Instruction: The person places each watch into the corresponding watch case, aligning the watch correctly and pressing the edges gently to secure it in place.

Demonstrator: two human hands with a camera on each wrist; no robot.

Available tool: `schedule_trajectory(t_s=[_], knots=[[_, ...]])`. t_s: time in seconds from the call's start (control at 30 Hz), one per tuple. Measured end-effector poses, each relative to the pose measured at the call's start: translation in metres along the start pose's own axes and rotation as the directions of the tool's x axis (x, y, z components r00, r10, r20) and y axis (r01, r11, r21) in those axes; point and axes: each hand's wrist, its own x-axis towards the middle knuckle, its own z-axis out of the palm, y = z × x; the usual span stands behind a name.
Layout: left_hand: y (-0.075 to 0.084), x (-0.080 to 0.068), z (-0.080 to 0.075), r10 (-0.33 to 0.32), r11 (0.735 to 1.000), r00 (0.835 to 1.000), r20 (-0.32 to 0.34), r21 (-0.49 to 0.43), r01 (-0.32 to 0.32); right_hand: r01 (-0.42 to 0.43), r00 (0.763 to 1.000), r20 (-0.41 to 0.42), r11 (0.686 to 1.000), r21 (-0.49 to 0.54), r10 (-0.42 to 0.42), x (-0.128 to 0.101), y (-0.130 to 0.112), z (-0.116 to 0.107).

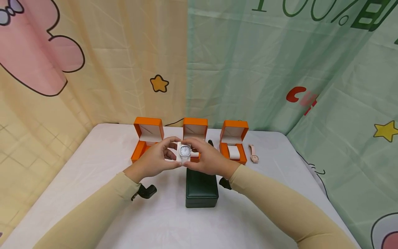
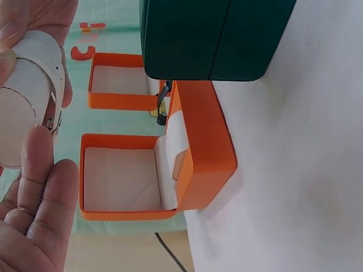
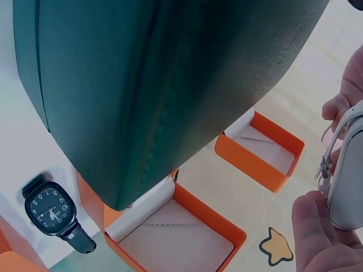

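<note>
Both the left hand (image 1: pixel 155 159) and the right hand (image 1: pixel 209 159) are pinching the white watch on its cushion (image 1: pixel 184 152) above the closed green box (image 1: pixel 201 188), at 12 o'clock of it, and a loosening pinch could be dropping it onto the surface (image 1: pixel 93 166).

1. We see a staged display or recording corner rather than a lived-in room: printed cartoon fabric backdrops (image 1: pixel 93 62), one cream with pink shapes and a yellow star, one mint green with lettering, hang behind and beside the work.
2. A white cloth-covered tabletop (image 1: pixel 93 173) carries a neat row of three open orange watch boxes (image 1: pixel 148 138), a closed dark green case (image 1: pixel 201 188) and a loose pink-strapped wristwatch (image 1: pixel 253 154), as in a watch-packing setup.
</note>
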Motion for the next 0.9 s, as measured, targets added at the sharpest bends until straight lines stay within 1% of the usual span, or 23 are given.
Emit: schedule_trajectory(t_s=[0.17,0.37,0.53,0.6,0.7,0.9], knots=[[-0.003,-0.001,-0.003,0.005,1.000,1.000,-0.012,0.021,-0.005,-0.031,0.999,0.015,1.000,-0.007,0.031,0.003,-0.001,0.001],[-0.006,-0.002,-0.009,0.019,0.999,1.000,-0.019,0.030,-0.019,-0.085,0.996,0.038,0.996,0.014,0.084,0.008,-0.002,0.001],[-0.006,-0.004,-0.014,0.022,0.999,0.999,-0.036,0.042,-0.020,-0.094,0.995,0.044,0.995,0.020,0.093,0.012,0.000,0.003],[-0.007,-0.005,-0.016,0.028,0.998,0.999,-0.043,0.050,-0.026,-0.091,0.995,0.044,0.996,0.006,0.091,0.015,0.000,0.003],[-0.010,-0.007,-0.020,0.039,0.998,0.998,-0.053,0.058,-0.036,-0.104,0.993,0.050,0.994,-0.042,0.106,0.020,-0.002,0.004],[-0.018,-0.008,-0.031,-0.010,0.998,0.997,-0.075,0.064,0.015,-0.152,0.983,0.075,0.975,-0.160,0.165,0.036,-0.010,0.006]])
